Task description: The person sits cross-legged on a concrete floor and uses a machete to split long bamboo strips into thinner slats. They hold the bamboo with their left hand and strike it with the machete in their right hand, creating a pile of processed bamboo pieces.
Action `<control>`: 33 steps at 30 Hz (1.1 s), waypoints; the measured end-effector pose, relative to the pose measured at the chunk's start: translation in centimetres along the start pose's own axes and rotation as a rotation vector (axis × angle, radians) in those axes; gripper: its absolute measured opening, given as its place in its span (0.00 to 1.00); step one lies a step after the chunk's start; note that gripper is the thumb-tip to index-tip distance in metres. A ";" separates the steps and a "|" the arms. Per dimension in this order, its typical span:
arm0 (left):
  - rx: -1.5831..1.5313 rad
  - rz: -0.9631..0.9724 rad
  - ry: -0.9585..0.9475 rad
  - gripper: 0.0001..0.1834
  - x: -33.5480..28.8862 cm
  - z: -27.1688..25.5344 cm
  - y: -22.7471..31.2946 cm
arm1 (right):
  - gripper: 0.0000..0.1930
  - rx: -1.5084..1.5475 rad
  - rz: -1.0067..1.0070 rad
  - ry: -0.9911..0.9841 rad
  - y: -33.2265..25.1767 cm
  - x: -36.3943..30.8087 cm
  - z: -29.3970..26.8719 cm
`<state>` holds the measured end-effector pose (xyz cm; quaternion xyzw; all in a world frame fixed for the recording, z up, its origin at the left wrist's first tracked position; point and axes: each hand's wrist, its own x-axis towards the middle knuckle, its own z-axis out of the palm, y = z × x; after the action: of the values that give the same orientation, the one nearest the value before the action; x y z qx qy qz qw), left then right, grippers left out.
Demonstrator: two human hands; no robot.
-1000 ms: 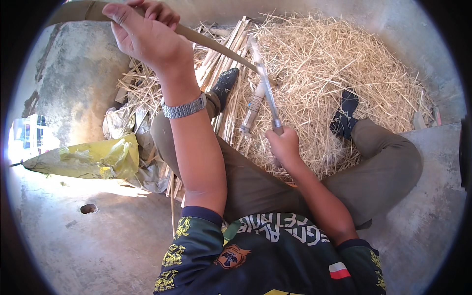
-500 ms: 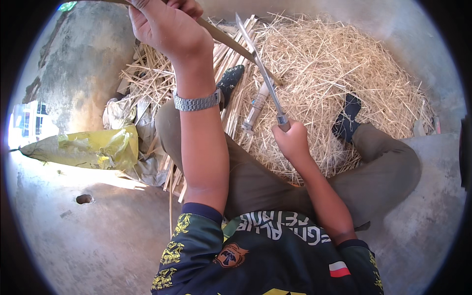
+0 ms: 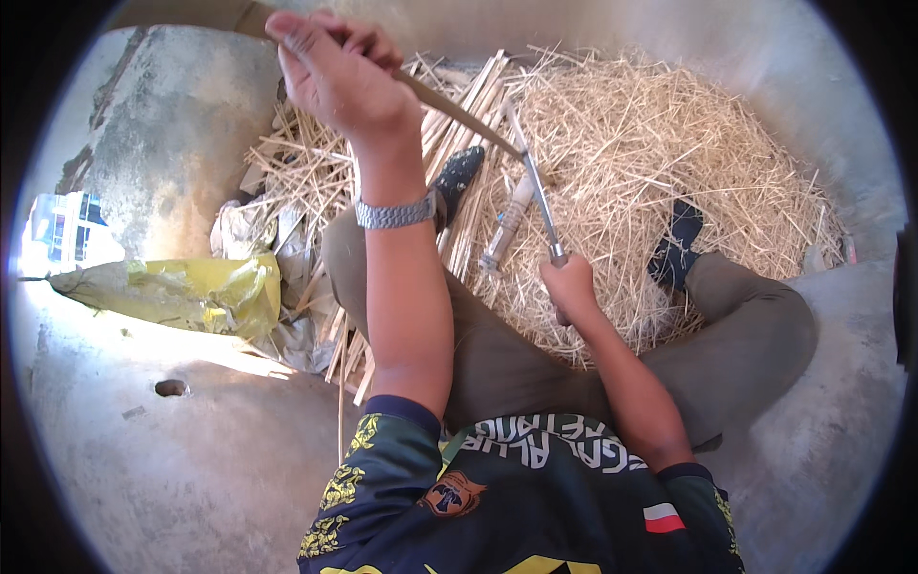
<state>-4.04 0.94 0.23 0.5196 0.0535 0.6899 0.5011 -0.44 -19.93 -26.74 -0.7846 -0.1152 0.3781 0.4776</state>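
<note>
My left hand (image 3: 349, 84), raised at the upper left with a metal watch (image 3: 394, 212) on its wrist, is closed around one end of a long, thin brown strip, seemingly bamboo (image 3: 457, 113). The strip slopes down to the right, over the straw-like pile. In my right hand (image 3: 574, 290) is the handle of a long-bladed knife (image 3: 543, 203), pointing up and away from me. Its blade crosses the strip close to the strip's lower end. A pale, tube-like piece (image 3: 507, 225) lies below that crossing; I cannot tell what it is.
A wide heap of thin shavings (image 3: 660, 134) covers the floor ahead, between and beyond my socked feet. Long pale strips (image 3: 466, 206) lie in a bundle beside my left foot (image 3: 461, 172). At the left are a yellow sack (image 3: 225, 295) and a floor hole (image 3: 170, 387).
The knife blade has moved along the strip toward its lower end, its tip swinging nearer. My left hand, still gripping the strip, sits slightly lower in view; the whole scene has shifted a little.
</note>
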 end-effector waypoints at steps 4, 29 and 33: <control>0.026 -0.035 -0.001 0.33 0.0 -0.9 0.8 | 0.13 -0.042 -0.182 -0.016 -2.6 -1.6 0.6; -0.042 -0.121 0.086 0.32 0.4 -0.9 1.6 | 0.12 -0.102 -0.056 0.032 3.3 2.4 1.3; -0.028 -0.095 0.063 0.32 0.3 -0.6 1.3 | 0.12 -0.083 -0.039 -0.040 2.1 1.8 0.8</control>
<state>-5.31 0.76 0.97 0.4876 0.0840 0.6821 0.5384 -0.14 -19.53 -29.57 -0.7936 -0.1557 0.3794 0.4495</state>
